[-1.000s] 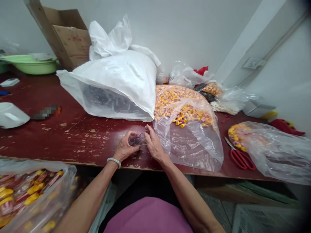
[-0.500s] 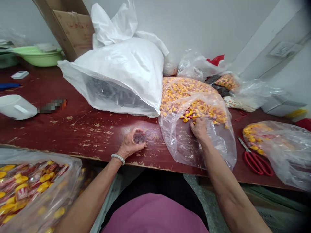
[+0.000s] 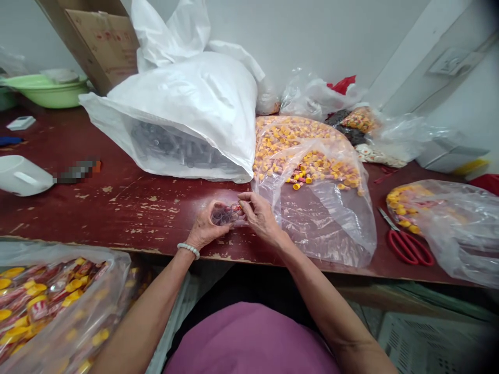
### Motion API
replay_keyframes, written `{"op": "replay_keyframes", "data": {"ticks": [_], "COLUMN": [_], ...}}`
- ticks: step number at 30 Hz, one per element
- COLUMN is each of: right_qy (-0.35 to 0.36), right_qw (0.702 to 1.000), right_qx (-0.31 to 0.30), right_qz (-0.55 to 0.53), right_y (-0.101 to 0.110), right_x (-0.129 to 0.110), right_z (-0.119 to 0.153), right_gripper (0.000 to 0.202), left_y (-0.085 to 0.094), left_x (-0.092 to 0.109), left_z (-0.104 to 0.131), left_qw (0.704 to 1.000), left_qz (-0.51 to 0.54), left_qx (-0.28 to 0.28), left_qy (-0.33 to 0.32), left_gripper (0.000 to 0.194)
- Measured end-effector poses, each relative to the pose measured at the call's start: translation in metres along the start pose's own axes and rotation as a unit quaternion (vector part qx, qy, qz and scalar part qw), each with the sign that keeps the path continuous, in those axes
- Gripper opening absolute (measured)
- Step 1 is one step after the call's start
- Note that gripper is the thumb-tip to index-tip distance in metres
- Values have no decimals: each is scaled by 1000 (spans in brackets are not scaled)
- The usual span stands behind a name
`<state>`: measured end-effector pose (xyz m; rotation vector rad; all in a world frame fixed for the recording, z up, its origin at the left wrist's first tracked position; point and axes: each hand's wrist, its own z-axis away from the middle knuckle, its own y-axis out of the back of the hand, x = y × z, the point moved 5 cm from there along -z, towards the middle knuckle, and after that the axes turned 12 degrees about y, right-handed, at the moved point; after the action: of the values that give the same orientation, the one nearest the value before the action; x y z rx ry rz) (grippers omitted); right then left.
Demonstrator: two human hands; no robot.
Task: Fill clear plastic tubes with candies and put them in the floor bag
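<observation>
Smooth mauve-purple cloth top (image 3: 249, 337), black cloth lower garment (image 3: 237, 283), pale mint-green round-bead bracelet (image 3: 189, 250).
The bracelet, a single row of small beads, circles the base of the bare left hand (image 3: 206, 225); both forearms (image 3: 312, 285) are uncovered along their visible length. The top shows one even colour; the lower garment is dark throughout.

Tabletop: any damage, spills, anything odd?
Yes, wear: the dark red tabletop is chipped in pale patches, in front of the white sack and along its front edge. No spill visible: nothing seen falling from the sack's open mouth; loose yellow-capped pieces lie in or on their clear bag.
</observation>
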<state>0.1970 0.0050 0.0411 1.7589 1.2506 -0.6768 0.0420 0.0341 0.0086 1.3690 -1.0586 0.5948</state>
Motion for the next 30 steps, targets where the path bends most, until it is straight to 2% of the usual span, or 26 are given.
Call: {"op": "replay_keyframes", "data": {"ticks": [6, 10, 13, 16, 17, 19, 21, 22, 23, 24, 27, 30], "right_qy": [86, 139, 145, 163, 166, 137, 36, -43, -117, -142, -182, -176], "right_qw": [987, 963, 949, 946, 947, 950, 936, 915, 891, 885, 877, 883], "right_qx": [-3, -72, -98, -105, -96, -39, 48, 81, 96, 101, 105, 112], "right_qz": [136, 219, 262, 259, 256, 277, 347, 393, 427, 432, 432, 420], "right_y": [12, -4, -16, -10, 0, 33, 78, 101, 120, 134, 158, 159], "right_x": [-5, -5, -7, -11, -10, 1, 27, 45, 63, 77, 105, 100], "right_z": [-3, 8, 14, 12, 9, 0, -8, -9, -10, -11, -13, -11], "right_gripper": [25, 40, 46, 44, 43, 39, 34, 30, 26, 25, 19, 22], "left_y": [1, 1, 1, 0, 0, -1, -1, -1, -1, -1, -1, 0], "left_x": [-1, -3, -6, -6, -6, -5, -6, -6, -6, -6, -4, -1], "left_z": [0, -1, -1, -2, -1, -1, -1, -1, -1, -1, 0, 0], "left_qw": [1000, 1000, 1000, 1000, 999, 999, 999, 999, 999, 999, 999, 999], "left_qz": [2, -11, 0, 10, 14, 25, 30, 29, 26, 25, 34, 43], "left_qx": [1, 7, 10, 2, -2, -6, -1, 2, 5, 8, 4, -1], "left_qy": [3, 3, 14, 29, 29, 26, 23, 23, 22, 22, 18, 13], "left_gripper": [42, 43, 44, 42, 41, 40, 41, 41, 42, 41, 40, 38]}}
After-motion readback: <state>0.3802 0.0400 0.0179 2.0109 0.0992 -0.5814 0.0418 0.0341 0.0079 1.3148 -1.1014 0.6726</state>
